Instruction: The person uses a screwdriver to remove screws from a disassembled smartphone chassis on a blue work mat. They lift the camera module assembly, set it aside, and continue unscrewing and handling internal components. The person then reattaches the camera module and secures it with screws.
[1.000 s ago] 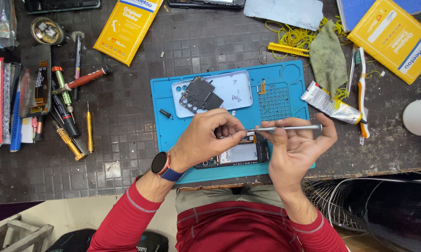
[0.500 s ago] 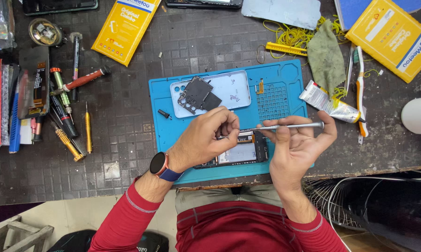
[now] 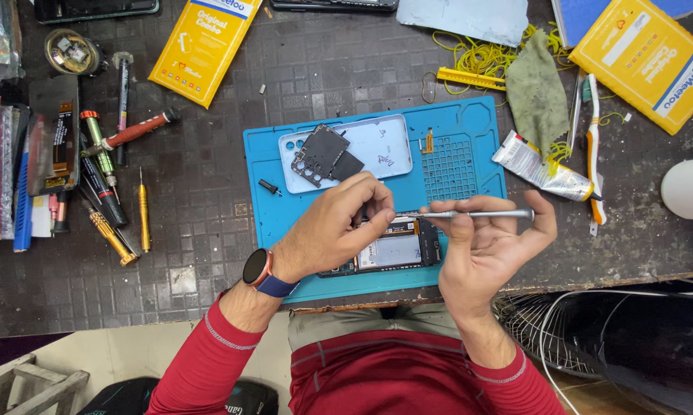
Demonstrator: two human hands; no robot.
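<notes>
My right hand [image 3: 488,246] holds a slim silver screwdriver [image 3: 477,214] level, its tip pointing left toward my left hand [image 3: 339,227]. The left fingers pinch at that tip, just above an opened phone [image 3: 396,250] that lies on the blue work mat [image 3: 469,169]. Farther back on the mat rests the phone's pale back cover [image 3: 377,146] with a dark inner plate [image 3: 321,154] on top of it. A watch sits on my left wrist.
Several screwdrivers [image 3: 108,192] lie at the left beside a parts dish [image 3: 71,52]. Yellow boxes [image 3: 204,38] sit at the back left and right. A glue tube [image 3: 538,167], toothbrush [image 3: 594,146], green cloth [image 3: 537,92] and yellow bands lie right of the mat.
Both hands stay over the opened phone with the screwdriver held level. Only small finger shifts at the tip show.
</notes>
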